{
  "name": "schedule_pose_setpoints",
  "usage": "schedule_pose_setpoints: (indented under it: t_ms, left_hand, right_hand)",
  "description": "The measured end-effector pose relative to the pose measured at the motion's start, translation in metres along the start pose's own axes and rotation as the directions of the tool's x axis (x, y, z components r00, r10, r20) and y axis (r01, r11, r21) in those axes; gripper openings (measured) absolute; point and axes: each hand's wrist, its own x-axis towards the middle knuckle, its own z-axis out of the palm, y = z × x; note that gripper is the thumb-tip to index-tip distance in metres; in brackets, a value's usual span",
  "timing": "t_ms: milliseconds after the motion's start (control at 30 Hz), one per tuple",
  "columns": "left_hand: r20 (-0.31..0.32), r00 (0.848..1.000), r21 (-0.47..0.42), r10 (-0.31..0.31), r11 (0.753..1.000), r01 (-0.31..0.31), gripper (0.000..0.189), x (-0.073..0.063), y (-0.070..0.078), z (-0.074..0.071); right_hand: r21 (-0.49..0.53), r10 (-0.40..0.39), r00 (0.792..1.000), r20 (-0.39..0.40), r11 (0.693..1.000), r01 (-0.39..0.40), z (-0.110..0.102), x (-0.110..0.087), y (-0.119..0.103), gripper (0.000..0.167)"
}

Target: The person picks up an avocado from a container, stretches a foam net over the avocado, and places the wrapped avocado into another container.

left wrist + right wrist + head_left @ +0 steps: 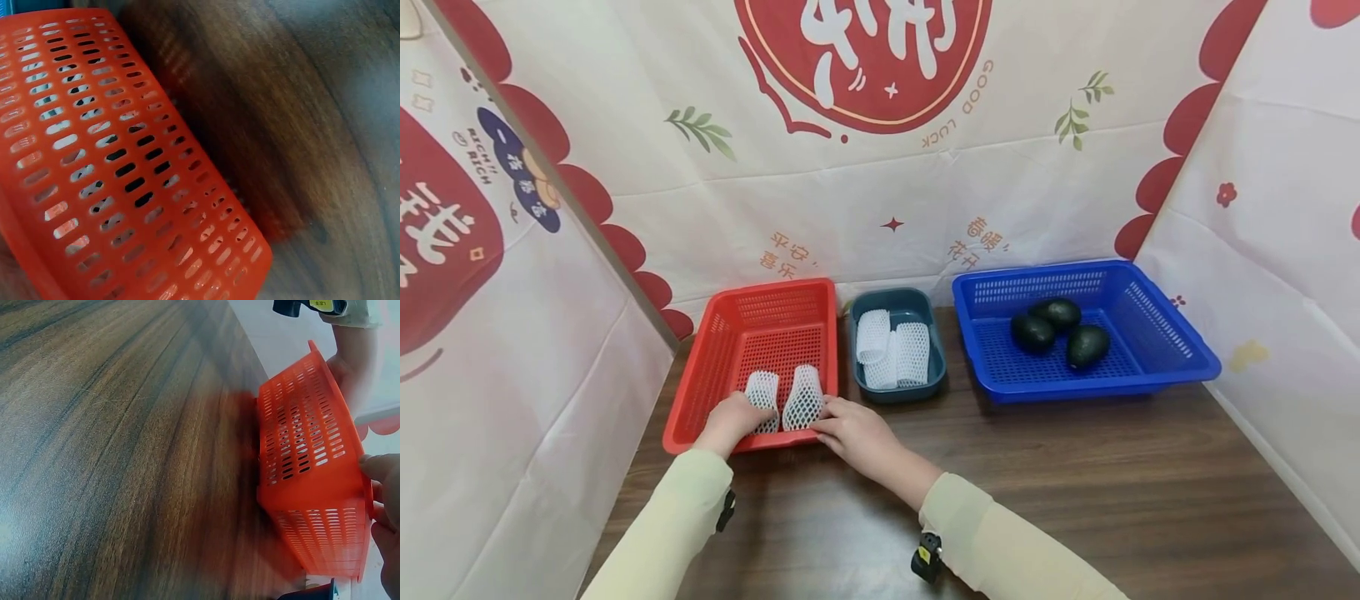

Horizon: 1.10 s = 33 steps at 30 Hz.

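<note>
Inside the red basket (pixel 722 333), two avocados in white foam net sleeves lie side by side near the front. My left hand (pixel 730 421) reaches over the front rim, its thumb across the left netted avocado (pixel 763 393); its other fingers are mostly hidden. At the front right corner, my right hand (pixel 857 433) has thumb and forefinger around the lower end of the right netted avocado (pixel 805 398). Dark skin shows through the mesh. In the right wrist view, the right fingers (pixel 382 467) are right at the rim; the basket wall hides the avocados.
A dark teal tray (pixel 936 367) holding several white foam nets (pixel 913 354) stands right of the red basket. Farther right, a blue basket (pixel 1142 379) holds three dark avocados (pixel 1087 346). Printed cloth (pixel 865 200) hangs behind and beside the brown wooden table (pixel 1075 483).
</note>
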Motion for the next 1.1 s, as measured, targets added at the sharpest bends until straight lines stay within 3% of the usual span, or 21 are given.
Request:
schedule_pose_setpoints:
  t_ms: [367, 700, 900, 1100]
  left_hand:
    - [0.037, 0.998, 0.07, 0.048, 0.996, -0.05, 0.06, 0.0029, 0.0036, 0.0037]
    - [0.105, 0.989, 0.023, 0.103, 0.994, -0.106, 0.058, 0.002, 0.0047, 0.0033]
    - [0.11, 0.991, -0.015, 0.082, 0.997, -0.081, 0.059, 0.0012, 0.005, 0.0037]
    - [0.105, 0.992, 0.021, 0.066, 0.997, -0.069, 0.065, 0.0032, 0.0048, 0.0015]
  right_hand:
    - [0.043, -0.006, 1.0, -0.016, 0.999, 0.007, 0.0019, 0.0, -0.0011, 0.015]
    - [0.043, -0.013, 1.0, -0.019, 0.999, 0.014, 0.0038, -0.0001, 0.0002, 0.014]
    - [0.049, -0.005, 1.0, -0.007, 0.999, 0.005, 0.004, -0.0005, 0.0015, 0.016]
    - [0.041, -0.005, 1.0, -0.016, 0.999, 0.005, 0.0035, -0.0014, 0.0017, 0.015]
